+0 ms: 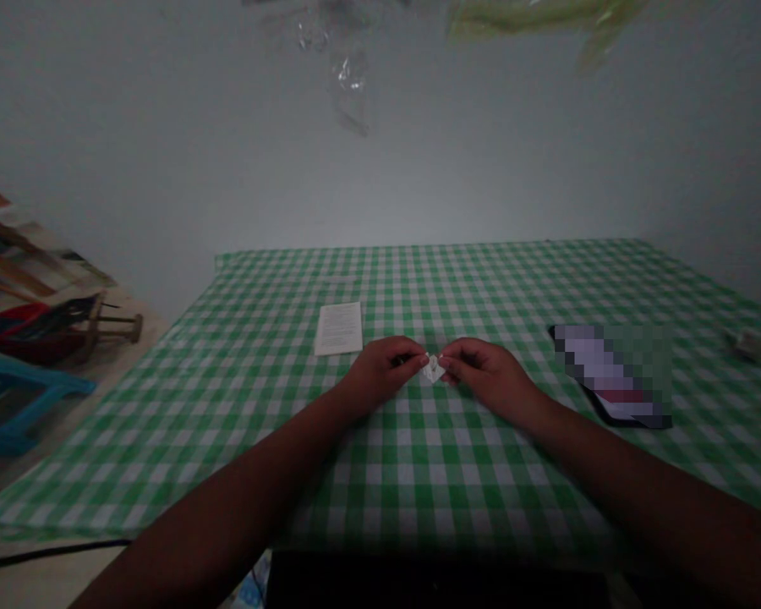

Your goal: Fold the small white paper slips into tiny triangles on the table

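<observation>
Between my two hands is a small folded piece of white paper [433, 370], pointed at the bottom and with faint dark marks on it. My left hand [385, 365] pinches its left corner between thumb and forefinger. On the opposite side, my right hand [482, 369] pinches the right corner the same way. Both hands are just over the green-and-white checked tablecloth [412, 474]. A flat white sheet or pad with printed lines [339, 328] lies to the left, beyond my left hand.
A phone [609, 381], its screen blurred out, lies right of my right hand. Farther right sits a small dark object [752, 345] I cannot make out. A wall [418, 169] rises behind the table. A blue plastic stool [19, 393] stands on the floor at left.
</observation>
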A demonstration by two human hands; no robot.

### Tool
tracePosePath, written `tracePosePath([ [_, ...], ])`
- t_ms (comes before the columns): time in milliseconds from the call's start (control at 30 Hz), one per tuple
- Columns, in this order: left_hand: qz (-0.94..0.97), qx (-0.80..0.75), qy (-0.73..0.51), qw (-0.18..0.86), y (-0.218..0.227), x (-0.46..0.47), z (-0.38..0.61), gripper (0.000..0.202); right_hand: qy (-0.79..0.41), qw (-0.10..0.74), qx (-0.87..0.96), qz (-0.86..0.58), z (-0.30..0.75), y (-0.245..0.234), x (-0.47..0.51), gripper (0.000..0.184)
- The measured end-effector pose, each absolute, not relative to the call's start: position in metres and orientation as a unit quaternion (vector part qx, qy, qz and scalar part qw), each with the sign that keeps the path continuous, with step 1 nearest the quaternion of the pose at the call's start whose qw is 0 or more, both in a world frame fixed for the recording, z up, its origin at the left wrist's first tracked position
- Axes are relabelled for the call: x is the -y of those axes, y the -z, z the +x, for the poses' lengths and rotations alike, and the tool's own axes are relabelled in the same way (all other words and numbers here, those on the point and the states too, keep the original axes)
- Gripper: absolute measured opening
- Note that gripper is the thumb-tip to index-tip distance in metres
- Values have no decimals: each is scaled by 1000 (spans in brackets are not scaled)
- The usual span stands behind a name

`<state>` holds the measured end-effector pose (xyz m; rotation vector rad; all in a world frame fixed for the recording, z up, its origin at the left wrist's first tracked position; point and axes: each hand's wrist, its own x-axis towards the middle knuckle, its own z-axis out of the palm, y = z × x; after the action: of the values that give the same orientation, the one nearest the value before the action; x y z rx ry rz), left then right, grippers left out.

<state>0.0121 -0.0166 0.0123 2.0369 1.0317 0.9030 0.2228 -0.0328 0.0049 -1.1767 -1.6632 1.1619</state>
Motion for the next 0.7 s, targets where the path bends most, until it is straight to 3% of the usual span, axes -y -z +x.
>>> tracePosePath([
  [267, 671, -441, -406, 436, -14, 14, 11, 21, -489, 444, 601, -450, 222, -5, 29, 23],
  [700, 523, -339, -457, 635, -1, 9, 12, 13, -624, 489, 465, -395, 218, -10, 32, 36],
])
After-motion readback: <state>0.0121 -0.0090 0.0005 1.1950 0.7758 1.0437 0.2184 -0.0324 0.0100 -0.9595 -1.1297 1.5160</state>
